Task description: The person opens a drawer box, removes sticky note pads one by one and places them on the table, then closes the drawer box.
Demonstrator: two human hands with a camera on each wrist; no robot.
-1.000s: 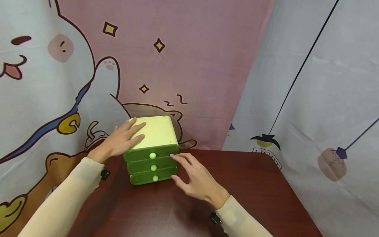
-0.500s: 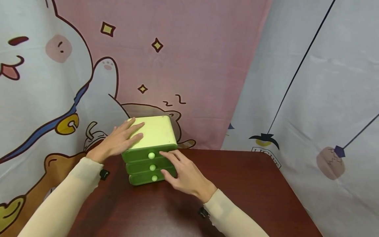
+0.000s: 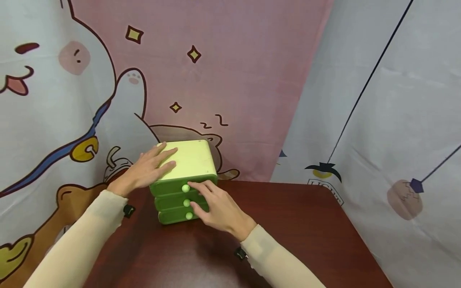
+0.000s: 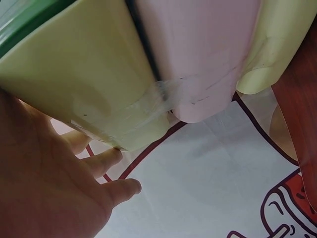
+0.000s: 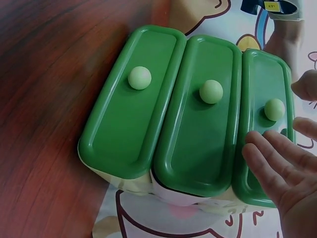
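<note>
A small three-tier drawer unit [image 3: 192, 158] with a pale yellow top stands on the table. Its three green fronts, the top drawer [image 5: 257, 84] among them, each bear a round light-green knob. My left hand [image 3: 145, 170] rests on the left part of the top, fingers spread. The left wrist view shows the yellow and pink side shells [image 4: 198, 59] with clear tape across them. My right hand [image 3: 219, 208] is at the front, its index fingertip right beside the top knob [image 3: 185, 188] and its thumb lower, near the middle knob [image 3: 186, 203]. Its fingers are extended, not curled round a knob.
The dark red-brown table [image 3: 299, 224] extends to the right and front of the unit. Directly behind hangs a printed cloth [image 3: 245, 80] with cartoon animals. Both wrists carry small black cameras, the right one [image 3: 240, 253] low over the table.
My right hand has moved left across the drawer fronts, from the unit's right edge to beside the top knob. The left hand stays on the top, and the drawers look unmoved.
</note>
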